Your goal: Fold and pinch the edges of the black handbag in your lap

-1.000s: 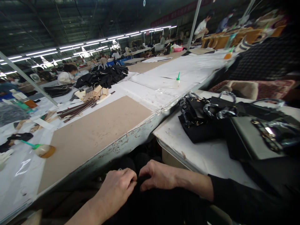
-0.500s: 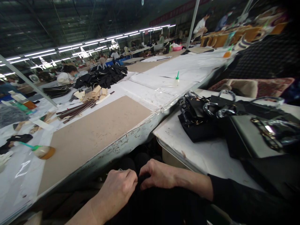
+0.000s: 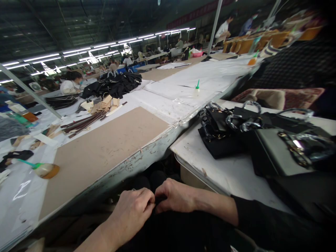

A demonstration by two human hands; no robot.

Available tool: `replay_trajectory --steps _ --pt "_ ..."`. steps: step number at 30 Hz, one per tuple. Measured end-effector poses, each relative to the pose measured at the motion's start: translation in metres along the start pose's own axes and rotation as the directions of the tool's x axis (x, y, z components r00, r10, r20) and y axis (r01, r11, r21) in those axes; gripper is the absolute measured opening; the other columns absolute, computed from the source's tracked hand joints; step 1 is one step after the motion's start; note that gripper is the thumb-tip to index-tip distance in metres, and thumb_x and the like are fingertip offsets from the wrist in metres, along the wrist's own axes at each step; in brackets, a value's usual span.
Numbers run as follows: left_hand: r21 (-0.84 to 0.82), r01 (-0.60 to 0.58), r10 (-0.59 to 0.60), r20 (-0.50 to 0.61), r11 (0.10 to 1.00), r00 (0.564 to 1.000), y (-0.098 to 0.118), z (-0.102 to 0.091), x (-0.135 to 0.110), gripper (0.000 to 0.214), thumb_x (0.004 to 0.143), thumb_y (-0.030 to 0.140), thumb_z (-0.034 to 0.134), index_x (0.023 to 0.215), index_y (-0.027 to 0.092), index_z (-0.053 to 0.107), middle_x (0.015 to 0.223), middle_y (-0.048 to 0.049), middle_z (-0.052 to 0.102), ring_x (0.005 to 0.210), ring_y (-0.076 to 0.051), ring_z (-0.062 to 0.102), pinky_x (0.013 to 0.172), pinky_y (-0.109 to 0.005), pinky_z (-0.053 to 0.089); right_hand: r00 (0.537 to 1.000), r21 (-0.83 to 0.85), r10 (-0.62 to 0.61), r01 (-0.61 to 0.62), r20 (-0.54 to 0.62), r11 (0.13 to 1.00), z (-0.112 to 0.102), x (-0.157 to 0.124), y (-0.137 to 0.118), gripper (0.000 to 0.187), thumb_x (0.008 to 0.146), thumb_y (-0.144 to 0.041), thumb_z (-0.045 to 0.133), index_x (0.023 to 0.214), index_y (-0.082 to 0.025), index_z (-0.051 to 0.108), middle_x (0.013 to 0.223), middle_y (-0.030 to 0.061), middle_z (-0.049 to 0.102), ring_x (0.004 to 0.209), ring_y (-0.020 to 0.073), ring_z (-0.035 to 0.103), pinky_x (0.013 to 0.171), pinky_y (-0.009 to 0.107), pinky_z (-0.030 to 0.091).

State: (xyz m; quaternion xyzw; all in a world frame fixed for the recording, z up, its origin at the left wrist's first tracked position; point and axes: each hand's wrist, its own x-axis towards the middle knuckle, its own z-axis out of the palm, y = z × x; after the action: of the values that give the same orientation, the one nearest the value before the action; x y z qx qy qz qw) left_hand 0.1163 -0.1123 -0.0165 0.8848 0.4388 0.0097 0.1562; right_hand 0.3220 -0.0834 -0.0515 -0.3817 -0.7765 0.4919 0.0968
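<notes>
My left hand (image 3: 132, 211) and my right hand (image 3: 174, 195) meet low in the middle, below the table edge, over black material (image 3: 178, 234) on my lap. Both hands have curled fingers pinching a small dark piece between them, too dark to name. My right forearm ends in a black sleeve (image 3: 262, 224). In front of the hands lies a long worktable with a brown board (image 3: 105, 147) on it.
Black handbags with wrapped handles (image 3: 231, 129) and a grey bag (image 3: 278, 152) sit on the white side table (image 3: 223, 171) at right. A glue bottle (image 3: 43, 169) lies at left, another (image 3: 197, 89) stands farther back. Dark strips (image 3: 84, 122), tan pieces and a black pile (image 3: 112, 85) lie beyond. Other people work at distant tables.
My hands have closed together slightly, fingertips now touching over the dark piece. The view has drifted a little; nothing on the tables moved.
</notes>
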Motion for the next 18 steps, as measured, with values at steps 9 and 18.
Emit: replay_trajectory --steps 9,18 --pt "0.244 -0.150 0.139 0.065 0.958 0.988 0.000 0.002 0.001 0.012 0.098 0.012 0.053 0.092 0.017 0.061 0.084 -0.0037 0.070 0.072 -0.022 0.071 0.061 -0.030 0.052 1.000 -0.014 0.001 -0.002 -0.013 1.000 0.000 0.002 0.004 0.013 0.074 -0.026 0.083 0.082 -0.016 0.078 0.062 -0.0048 0.059 0.065 0.0139 0.056 0.056 0.022 0.036" --pt "0.453 -0.328 0.348 0.041 0.829 0.937 -0.011 0.019 0.003 0.016 0.092 0.003 0.050 0.088 0.018 0.054 0.076 -0.0022 0.062 0.064 -0.019 0.065 0.054 -0.026 0.050 0.999 0.020 -0.031 0.032 -0.015 0.999 0.001 0.001 0.007 0.010 0.073 -0.023 0.083 0.076 -0.016 0.076 0.059 -0.0067 0.053 0.062 0.0118 0.052 0.056 0.022 0.035"
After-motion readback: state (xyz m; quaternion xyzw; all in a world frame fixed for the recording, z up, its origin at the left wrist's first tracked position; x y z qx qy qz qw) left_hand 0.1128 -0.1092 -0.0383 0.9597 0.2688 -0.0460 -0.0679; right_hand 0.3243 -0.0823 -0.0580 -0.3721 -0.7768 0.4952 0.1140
